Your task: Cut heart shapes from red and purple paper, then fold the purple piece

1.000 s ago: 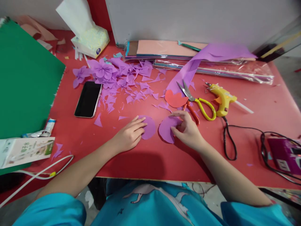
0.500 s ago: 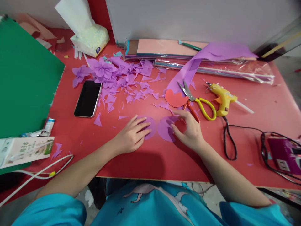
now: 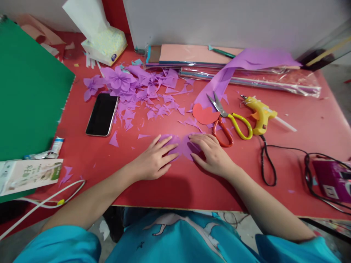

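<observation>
My left hand [image 3: 157, 159] lies flat with fingers spread on a rounded purple paper piece [image 3: 175, 149], covering much of it. A second purple paper piece [image 3: 188, 150] is beneath my right hand [image 3: 212, 153], whose fingers are stretched out and apart. Both pieces rest on the red table [image 3: 164, 193], and their inner edges come close together between my hands. Just beyond my right hand, scissors [image 3: 223, 117] with one red and one yellow handle lie with blades parted. Beside the blades is a red scalloped paper shape [image 3: 205, 114].
Purple scraps [image 3: 161, 98] and paper flowers [image 3: 119, 80] spread behind my left hand, near a phone [image 3: 102, 115]. A yellow glue gun [image 3: 260, 115] with a black cord lies at right. A tissue box [image 3: 105, 45], plastic-wrapped paper [image 3: 252, 80] and a green board [image 3: 30, 91] sit farther out.
My right hand has moved left and flattened over the right purple piece, uncovering the scissors' red handle. My left hand has barely shifted.
</observation>
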`<action>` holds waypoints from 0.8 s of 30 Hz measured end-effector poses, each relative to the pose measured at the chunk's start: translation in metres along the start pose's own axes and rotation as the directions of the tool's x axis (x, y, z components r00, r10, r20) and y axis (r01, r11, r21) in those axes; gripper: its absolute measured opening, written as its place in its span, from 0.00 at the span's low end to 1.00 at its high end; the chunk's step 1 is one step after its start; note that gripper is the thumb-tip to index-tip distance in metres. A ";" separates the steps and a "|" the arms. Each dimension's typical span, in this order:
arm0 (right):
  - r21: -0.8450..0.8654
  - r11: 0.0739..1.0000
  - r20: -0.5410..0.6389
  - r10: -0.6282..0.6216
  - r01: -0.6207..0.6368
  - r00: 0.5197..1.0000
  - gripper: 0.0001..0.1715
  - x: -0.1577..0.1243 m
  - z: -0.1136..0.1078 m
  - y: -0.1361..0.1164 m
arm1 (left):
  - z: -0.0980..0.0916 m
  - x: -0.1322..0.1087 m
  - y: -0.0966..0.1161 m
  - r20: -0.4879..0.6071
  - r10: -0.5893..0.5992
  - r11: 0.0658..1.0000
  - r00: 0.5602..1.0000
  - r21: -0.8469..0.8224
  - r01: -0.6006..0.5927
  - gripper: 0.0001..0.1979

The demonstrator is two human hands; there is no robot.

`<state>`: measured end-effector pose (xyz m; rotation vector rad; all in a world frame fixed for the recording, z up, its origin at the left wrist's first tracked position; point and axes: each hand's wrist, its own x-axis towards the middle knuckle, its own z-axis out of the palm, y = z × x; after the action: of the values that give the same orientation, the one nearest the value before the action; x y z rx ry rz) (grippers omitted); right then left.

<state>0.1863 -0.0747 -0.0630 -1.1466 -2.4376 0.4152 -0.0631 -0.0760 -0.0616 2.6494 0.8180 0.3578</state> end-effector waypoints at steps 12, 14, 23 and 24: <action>0.050 0.998 -0.204 0.055 -0.046 0.977 0.20 -0.002 -0.001 0.005 | 0.000 0.000 -0.001 -0.129 0.027 0.998 0.991 0.066 -0.019 0.16; 0.039 0.998 -0.196 0.057 -0.050 0.979 0.20 -0.002 -0.001 0.004 | 0.001 0.000 -0.001 -0.106 0.018 0.998 0.994 0.056 -0.012 0.17; -0.022 0.999 0.030 0.046 -0.046 0.998 0.20 -0.001 0.000 -0.004 | -0.001 0.000 -0.002 -0.015 0.006 1.000 1.000 0.030 -0.005 0.14; -0.015 0.999 0.037 0.043 -0.042 0.998 0.20 -0.001 0.000 -0.003 | 0.000 0.000 -0.002 -0.015 0.007 1.000 1.000 0.018 -0.007 0.14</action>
<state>0.1845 -0.0778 -0.0623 -1.2086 -2.4557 0.4369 -0.0644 -0.0742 -0.0620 2.6700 0.8202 0.3745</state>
